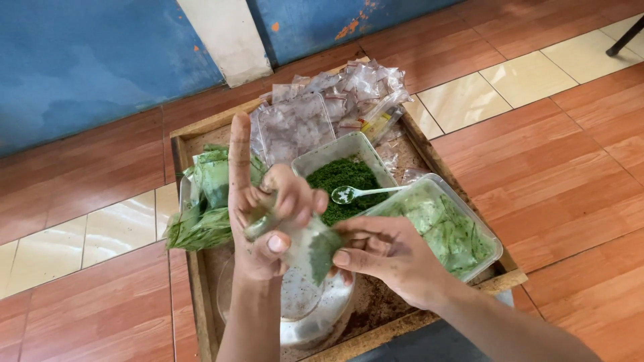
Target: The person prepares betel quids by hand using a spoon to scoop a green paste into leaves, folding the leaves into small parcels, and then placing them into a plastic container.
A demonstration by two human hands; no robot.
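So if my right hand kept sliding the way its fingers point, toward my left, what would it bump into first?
The small plastic pouch with green powder that the right hand already pinches, then the left hand gripping the pouch's upper part. Nothing else appears between them, though depth is hard to judge.

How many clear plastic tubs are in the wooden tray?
2. One tub of loose green powder sits mid-tray; another tub, with filled green packets, sits at the tray's right. Others may be hidden.

Tiled floor under a worn blue wall.
I'm looking down on a floor (557, 167) of reddish-brown wood-look tiles broken by bands of cream tiles (496, 90). Along the top I see a blue wall (87, 60) with orange chipped patches, a white post (225, 37) splitting it. A dark furniture leg (625, 37) pokes in top right. Daylight, soft and even.
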